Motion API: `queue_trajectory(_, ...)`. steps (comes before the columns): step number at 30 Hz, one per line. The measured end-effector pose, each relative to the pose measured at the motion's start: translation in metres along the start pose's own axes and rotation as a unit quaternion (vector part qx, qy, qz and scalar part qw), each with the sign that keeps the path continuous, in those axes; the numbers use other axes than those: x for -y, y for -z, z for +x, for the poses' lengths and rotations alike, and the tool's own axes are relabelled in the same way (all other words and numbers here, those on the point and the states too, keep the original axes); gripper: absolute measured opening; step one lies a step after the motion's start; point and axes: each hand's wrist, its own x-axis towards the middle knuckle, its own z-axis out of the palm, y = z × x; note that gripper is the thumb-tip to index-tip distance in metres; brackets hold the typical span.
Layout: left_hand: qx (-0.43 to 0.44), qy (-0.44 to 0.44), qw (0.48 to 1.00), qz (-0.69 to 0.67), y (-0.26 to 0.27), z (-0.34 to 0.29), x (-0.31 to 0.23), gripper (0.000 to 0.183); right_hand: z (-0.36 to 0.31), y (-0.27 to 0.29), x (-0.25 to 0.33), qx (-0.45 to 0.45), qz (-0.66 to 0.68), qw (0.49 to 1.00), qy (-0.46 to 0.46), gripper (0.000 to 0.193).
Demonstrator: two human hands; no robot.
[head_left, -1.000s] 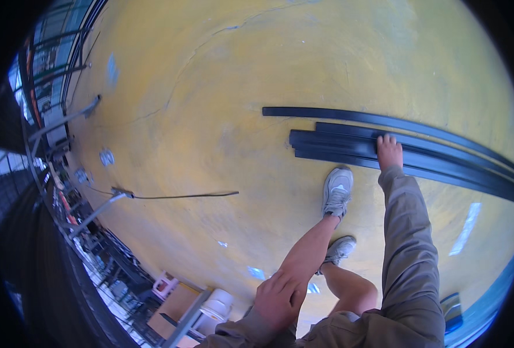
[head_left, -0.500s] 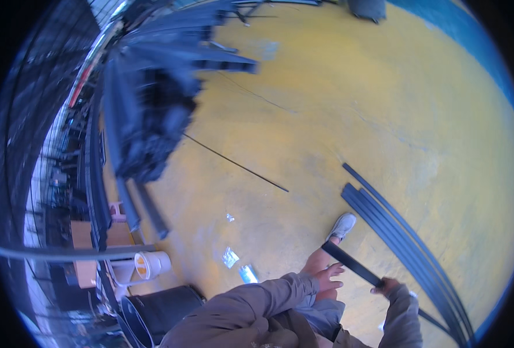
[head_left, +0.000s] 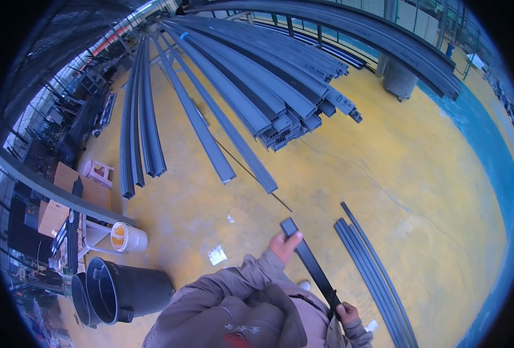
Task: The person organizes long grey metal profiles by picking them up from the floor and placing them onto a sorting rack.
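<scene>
A short dark flat profile strip (head_left: 310, 260) runs slantwise between my hands. Near its upper end, my left hand (head_left: 283, 245) grips it. Low in the picture, my right hand (head_left: 346, 312) holds its lower end. To the right of the strip, several long dark strips (head_left: 368, 262) lie side by side on the yellow floor (head_left: 419, 174). My brown jacket fills the lower middle of the picture.
A large stack of long grey profiles (head_left: 268, 87) lies ahead, with more long profiles (head_left: 138, 122) to its left. A black bin (head_left: 123, 288), a white bucket (head_left: 127, 236) and a pink stool (head_left: 96, 171) stand at the left. A blue floor strip (head_left: 489, 145) runs along the right.
My view has swung upward from the floor at my feet to the stack of profiles ahead. The strip that I picked up off the floor is now held in both hands.
</scene>
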Motion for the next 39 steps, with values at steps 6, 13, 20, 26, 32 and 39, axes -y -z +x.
queue_trajectory(6,0.023,0.013,0.983,-0.180,0.035,0.021,-0.103,0.043,0.000,-0.053,0.076,-0.108,-0.051,0.993,-0.020,0.050)
queue_trajectory(13,0.187,0.194,0.935,-0.232,0.077,0.049,-0.112,0.063,-0.032,-0.053,0.119,-0.143,-0.104,0.982,-0.072,0.051)
queue_trajectory(20,0.215,0.169,0.920,-0.280,0.081,0.054,-0.109,0.068,-0.040,-0.044,0.137,-0.134,-0.113,0.980,-0.097,0.055)
queue_trajectory(26,0.219,0.166,0.918,-0.286,0.075,0.046,-0.114,0.061,-0.043,-0.042,0.125,-0.125,-0.079,0.985,-0.087,0.051)
queue_trajectory(32,0.183,0.181,0.923,-0.286,0.075,0.045,-0.105,0.055,-0.037,-0.046,0.128,-0.120,-0.087,0.986,-0.070,0.050)
queue_trajectory(39,0.154,0.165,0.936,-0.270,0.070,0.046,-0.115,0.057,-0.028,-0.046,0.130,-0.127,-0.087,0.985,-0.078,0.051)
